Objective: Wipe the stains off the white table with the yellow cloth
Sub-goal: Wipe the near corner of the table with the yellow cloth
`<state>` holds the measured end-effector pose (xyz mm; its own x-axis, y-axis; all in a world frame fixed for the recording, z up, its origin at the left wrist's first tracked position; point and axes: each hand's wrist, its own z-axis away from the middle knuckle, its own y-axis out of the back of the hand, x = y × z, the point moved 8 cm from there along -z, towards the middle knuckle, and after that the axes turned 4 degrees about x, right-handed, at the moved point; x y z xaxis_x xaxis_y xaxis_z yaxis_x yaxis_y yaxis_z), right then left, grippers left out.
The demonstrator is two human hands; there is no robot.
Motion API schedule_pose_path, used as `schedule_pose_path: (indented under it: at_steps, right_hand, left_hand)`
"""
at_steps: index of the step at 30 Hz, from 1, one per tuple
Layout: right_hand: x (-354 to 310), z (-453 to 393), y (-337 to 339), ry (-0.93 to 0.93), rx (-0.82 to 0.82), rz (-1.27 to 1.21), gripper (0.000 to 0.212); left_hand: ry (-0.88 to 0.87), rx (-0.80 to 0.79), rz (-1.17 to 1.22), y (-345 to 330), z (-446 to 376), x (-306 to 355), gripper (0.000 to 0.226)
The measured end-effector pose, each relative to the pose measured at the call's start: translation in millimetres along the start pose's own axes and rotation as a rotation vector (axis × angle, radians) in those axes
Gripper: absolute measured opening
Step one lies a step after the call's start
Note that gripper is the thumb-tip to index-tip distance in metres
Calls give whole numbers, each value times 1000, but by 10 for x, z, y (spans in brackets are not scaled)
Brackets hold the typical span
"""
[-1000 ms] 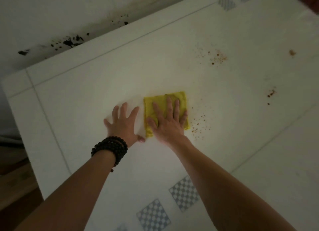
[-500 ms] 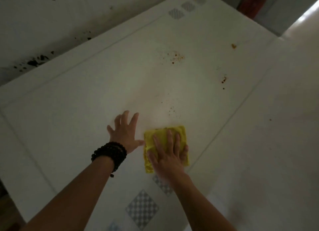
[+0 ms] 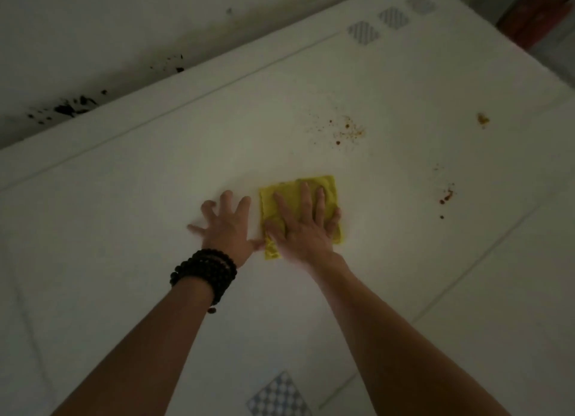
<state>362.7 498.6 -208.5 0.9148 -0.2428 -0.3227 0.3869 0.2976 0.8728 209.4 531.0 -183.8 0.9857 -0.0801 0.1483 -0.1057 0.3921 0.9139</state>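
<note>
A folded yellow cloth (image 3: 327, 188) lies flat near the middle of the white table (image 3: 149, 179). My right hand (image 3: 303, 227) presses down on it, palm flat and fingers spread. My left hand (image 3: 227, 226) rests flat on the bare table just left of the cloth, fingers apart and holding nothing, its thumb touching the cloth's edge. Orange-brown specks (image 3: 345, 131) are scattered beyond the cloth. A small cluster of brown spots (image 3: 446, 195) sits to its right, and a single blot (image 3: 483, 119) lies farther right.
A dirty wall with black marks (image 3: 71, 107) runs along the table's far edge. Grey checkered squares are printed on the tabletop at the far right (image 3: 364, 32) and near me (image 3: 278, 397). A red object (image 3: 535, 17) stands past the table's far right corner. Black beads (image 3: 203, 271) circle my left wrist.
My right hand has pushed the cloth away from me across the table. The small specks seen just beyond it half a second ago no longer show. My left hand stays beside it.
</note>
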Motion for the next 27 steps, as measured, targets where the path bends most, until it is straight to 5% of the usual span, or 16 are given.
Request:
schedule_pose_path:
  at_steps: [5, 12, 18, 27]
  right_hand:
    - [-55, -340, 105, 84, -71, 50, 66]
    - [208, 575, -119, 108, -81, 27, 67]
    - [544, 1225, -250, 18, -101, 74, 65]
    - [78, 406, -123, 70, -68, 63, 68]
  left_hand:
    - [-6, -107, -116, -25, 17, -20, 113]
    - [9, -283, -172, -163, 421, 114, 138]
    - [-16, -271, -137, -354, 718, 367, 139]
    - [18, -161, -170, -188, 493, -14, 131]
